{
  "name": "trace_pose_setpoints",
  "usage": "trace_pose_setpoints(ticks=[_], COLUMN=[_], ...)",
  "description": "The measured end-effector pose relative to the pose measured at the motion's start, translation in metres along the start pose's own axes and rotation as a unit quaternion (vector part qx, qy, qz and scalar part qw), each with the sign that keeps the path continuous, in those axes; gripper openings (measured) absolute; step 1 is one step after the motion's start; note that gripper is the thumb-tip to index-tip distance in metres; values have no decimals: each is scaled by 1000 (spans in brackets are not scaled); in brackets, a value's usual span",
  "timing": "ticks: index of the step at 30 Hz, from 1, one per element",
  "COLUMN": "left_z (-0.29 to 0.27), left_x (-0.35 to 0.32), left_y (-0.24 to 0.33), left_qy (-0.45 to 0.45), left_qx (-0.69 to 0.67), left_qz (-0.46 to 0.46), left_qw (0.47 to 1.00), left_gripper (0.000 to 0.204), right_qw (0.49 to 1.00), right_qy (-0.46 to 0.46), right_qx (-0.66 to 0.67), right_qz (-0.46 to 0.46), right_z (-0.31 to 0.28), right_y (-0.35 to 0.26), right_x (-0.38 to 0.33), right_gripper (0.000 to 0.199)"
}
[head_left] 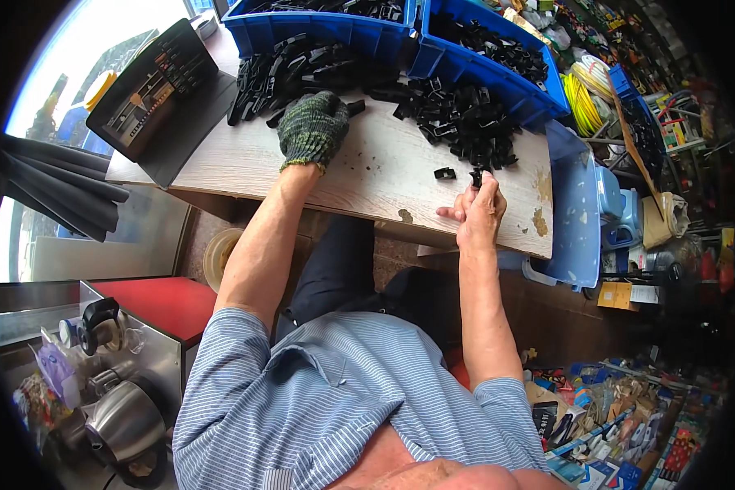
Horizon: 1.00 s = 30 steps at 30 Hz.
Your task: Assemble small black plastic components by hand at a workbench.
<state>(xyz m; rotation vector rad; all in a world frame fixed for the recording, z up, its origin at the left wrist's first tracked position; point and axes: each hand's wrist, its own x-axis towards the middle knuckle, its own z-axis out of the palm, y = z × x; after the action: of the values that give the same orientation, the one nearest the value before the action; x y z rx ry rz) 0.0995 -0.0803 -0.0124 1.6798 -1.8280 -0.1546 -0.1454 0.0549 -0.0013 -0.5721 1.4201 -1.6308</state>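
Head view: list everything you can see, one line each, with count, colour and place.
wooden table: one, pale, centre
bins: two, blue, table's far edge
long plastic parts: a pile, black, far left of the table
small plastic clips: a pile, black, far right of the table
loose clip: one, black, near the right hand
tablet: one, dark, table's left end
kettle: one, steel, lower left
left hand: green knit glove, on the long parts
right hand: bare, pinching a small black clip

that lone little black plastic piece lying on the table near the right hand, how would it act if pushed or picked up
The small black piece looks like rigid moulded plastic, so probably stiff and light. It lies flat on the table, so it would likely slide, not roll.
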Motion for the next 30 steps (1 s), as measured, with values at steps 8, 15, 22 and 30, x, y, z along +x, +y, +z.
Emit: trace_pose_setpoints(ticks=[8,15,22,30], left_z=[0,1,11,31], left_x=[-27,-54,-97,-96], left_y=[26,41,99,105], left_qy=[-2,-43,-166,-201], left_qx=[15,-177,-420,-448], left_qz=[110,122,151,135], left_qw=[994,976,879,861], left_gripper=[26,19,26,23], right_qw=[1000,1000,1000,997], right_qy=[0,21,22,50], right_qx=[0,-1,-10,-32], right_qz=[-14,-13,-20,-57], right_z=[-1,-1,-2,3], right_y=[-1,4,1,3], right_x=[-3,-1,-8,-9], right_gripper=[47,45,34,31])
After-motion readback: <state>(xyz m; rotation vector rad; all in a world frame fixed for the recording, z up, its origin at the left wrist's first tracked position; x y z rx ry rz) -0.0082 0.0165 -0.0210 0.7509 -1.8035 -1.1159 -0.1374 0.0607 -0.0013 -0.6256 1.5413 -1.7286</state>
